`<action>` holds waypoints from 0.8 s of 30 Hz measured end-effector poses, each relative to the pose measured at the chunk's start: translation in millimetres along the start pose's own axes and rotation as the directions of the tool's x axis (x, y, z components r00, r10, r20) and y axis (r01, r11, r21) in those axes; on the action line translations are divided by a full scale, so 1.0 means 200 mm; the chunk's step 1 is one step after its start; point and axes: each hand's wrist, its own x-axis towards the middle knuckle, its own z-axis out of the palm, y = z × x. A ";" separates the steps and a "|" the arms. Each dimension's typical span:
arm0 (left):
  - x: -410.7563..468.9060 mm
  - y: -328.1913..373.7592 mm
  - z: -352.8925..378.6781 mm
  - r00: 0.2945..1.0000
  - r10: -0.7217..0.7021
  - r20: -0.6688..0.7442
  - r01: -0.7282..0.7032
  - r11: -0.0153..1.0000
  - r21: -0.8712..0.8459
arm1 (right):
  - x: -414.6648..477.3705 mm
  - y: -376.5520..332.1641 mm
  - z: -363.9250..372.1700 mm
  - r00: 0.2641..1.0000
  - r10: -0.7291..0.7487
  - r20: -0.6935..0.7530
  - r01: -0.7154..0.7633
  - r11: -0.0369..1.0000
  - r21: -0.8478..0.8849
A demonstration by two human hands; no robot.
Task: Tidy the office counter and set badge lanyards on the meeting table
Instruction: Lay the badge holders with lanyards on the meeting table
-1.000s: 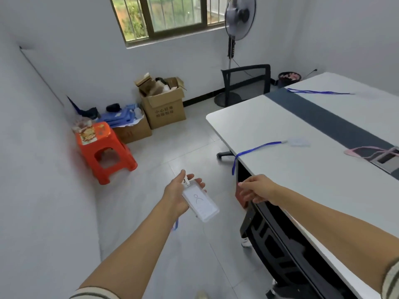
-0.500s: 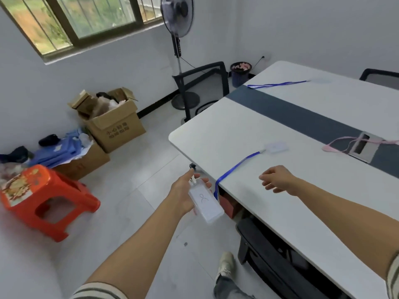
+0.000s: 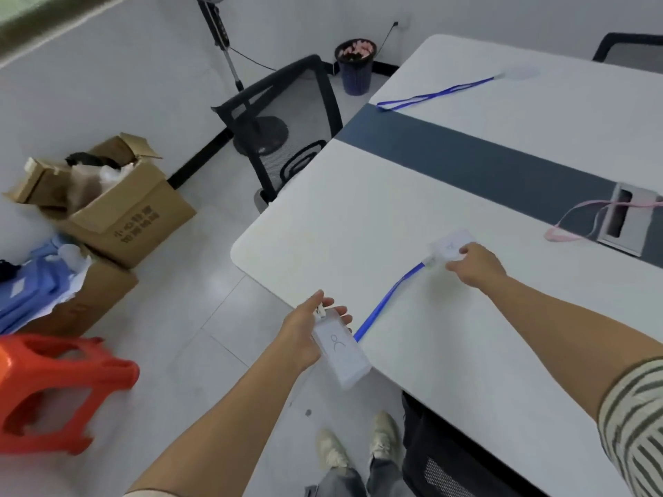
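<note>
Clear badge sleeve [image 3: 342, 355], person outline printed, in left hand [image 3: 301, 335].

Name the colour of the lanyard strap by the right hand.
Blue: flat ribbon lanyard strap clipped to the clear badge holder the right hand pinches. Head view.

The meeting table [image 3: 358, 217] is white, with a dark grey-blue band [image 3: 484, 166] across it. The near lanyard [image 3: 389, 300] and the far lanyard [image 3: 437, 93] are bright blue, and a third lanyard [image 3: 554, 235] is pale pink. The badge holder [image 3: 341, 356] is clear-white with a small dark figure drawn on it. The sleeve [image 3: 638, 432] has grey-green and cream stripes. The stool [image 3: 46, 356] is orange-red, the boxes [image 3: 132, 217] are brown cardboard, the chair [image 3: 276, 77] is black
</note>
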 end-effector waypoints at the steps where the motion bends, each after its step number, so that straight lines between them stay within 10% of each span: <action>1: 0.05 0.01 0.00 1.000 -0.015 -0.008 0.015 1.000 0.006 | 0.05 -0.01 0.01 0.999 0.017 -0.027 -0.017 1.000 -0.016; 15: 0.37 0.16 -0.07 0.993 -0.107 -0.048 0.110 0.992 0.058 | 0.39 -0.15 0.14 0.982 0.191 0.001 -0.183 0.942 -0.281; 24: 0.32 0.48 -0.30 0.999 -0.047 0.002 0.047 0.999 0.008 | 0.11 -0.85 0.37 0.947 -0.207 0.247 0.146 0.959 0.241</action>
